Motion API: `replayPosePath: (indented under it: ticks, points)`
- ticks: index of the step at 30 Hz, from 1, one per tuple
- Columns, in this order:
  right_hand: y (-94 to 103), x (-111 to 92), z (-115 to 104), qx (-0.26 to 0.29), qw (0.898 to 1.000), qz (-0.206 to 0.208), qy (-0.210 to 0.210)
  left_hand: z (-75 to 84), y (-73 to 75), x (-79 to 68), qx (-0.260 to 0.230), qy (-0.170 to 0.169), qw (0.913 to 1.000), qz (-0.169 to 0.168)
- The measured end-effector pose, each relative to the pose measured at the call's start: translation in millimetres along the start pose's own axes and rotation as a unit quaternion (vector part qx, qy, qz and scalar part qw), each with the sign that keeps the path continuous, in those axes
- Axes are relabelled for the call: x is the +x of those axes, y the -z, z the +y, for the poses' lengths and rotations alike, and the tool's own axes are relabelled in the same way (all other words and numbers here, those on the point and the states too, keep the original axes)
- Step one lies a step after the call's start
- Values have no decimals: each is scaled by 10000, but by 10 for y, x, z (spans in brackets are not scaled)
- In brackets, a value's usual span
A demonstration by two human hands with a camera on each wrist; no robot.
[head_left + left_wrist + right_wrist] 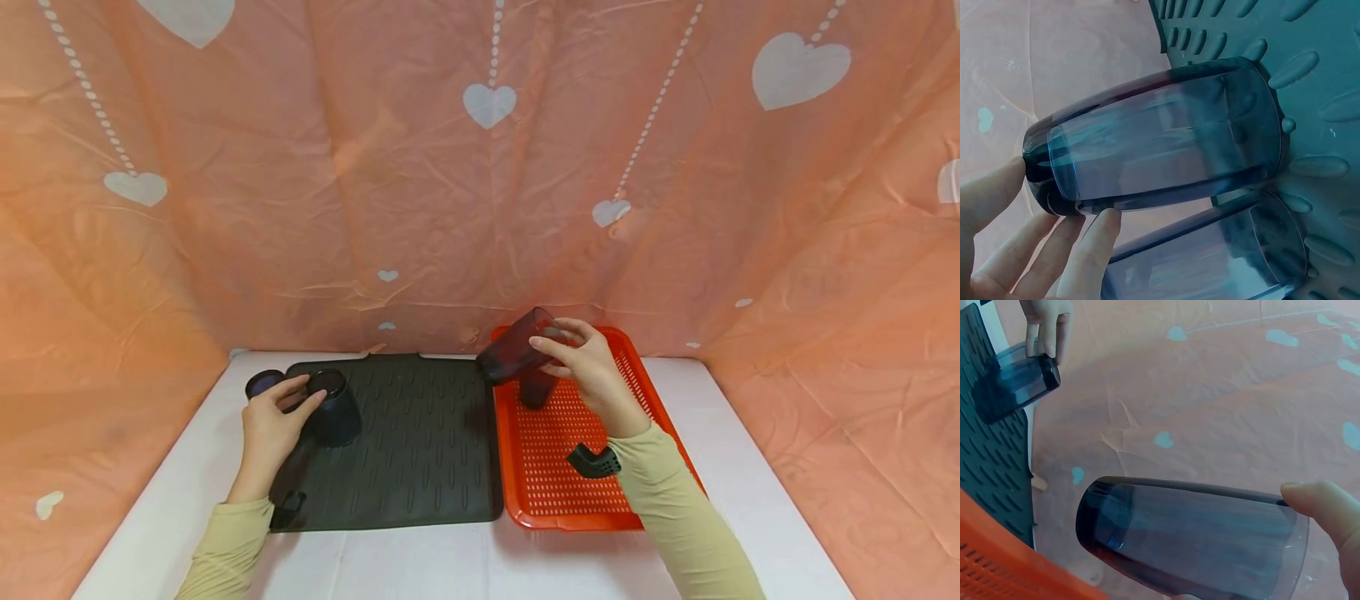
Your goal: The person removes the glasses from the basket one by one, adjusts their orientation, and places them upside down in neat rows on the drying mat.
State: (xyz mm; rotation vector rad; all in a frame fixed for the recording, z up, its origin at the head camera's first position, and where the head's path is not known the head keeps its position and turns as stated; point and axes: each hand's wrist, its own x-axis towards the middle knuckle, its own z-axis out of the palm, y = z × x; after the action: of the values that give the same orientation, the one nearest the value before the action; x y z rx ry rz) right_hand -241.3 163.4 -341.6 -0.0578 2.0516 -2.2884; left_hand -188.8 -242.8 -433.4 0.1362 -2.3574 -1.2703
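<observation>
Left hand (273, 425): thumb and fingers pinch the thick base of a dark glass (337, 417), which stands upside down, mouth on the ridged mat (420, 467), at the mat's ten o'clock.
Right hand (592, 367): well apart from the other, it holds a tinted tumbler (517, 350) by the mouth end, tilted above the edge of the red basket (510, 483), base toward eight o'clock.
Good handling: a light, steady pinch should suit such smooth walls; best keep the tumbler's base off the basket rim.
Neighbour glass (264, 383): just beside the pinched one, toward nine o'clock, also mouth down.
Basket load: a further glass (534, 393) at its ten o'clock, partly hidden behind the tumbler; how it stands, cannot tell.
Glass contents: no liquid shows through the tumbler's wall.
</observation>
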Motion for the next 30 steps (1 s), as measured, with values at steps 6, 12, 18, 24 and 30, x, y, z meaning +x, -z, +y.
replayPosePath:
  ticks: [6, 12, 18, 24, 30]
  points:
    - [-77, 15, 44, 6, 10000, -34, -55, 3, -1, 1, 37, 18, 10000, 11]
    - [-170, 16, 75, 76, 9998, -134, -123, 1, 7, 9, 77, -27, 10000, -35]
    - [-260, 33, 121, 216, 9994, -184, -200, -7, 7, 11, 56, -12, 10000, -72]
    - [-350, 46, 165, 269, 9989, -250, -303, 6, 27, 15, 4, 157, 9997, -161]
    - [-422, 62, 223, 290, 9983, -300, -409, 20, 29, 16, -44, 177, 9996, -202]
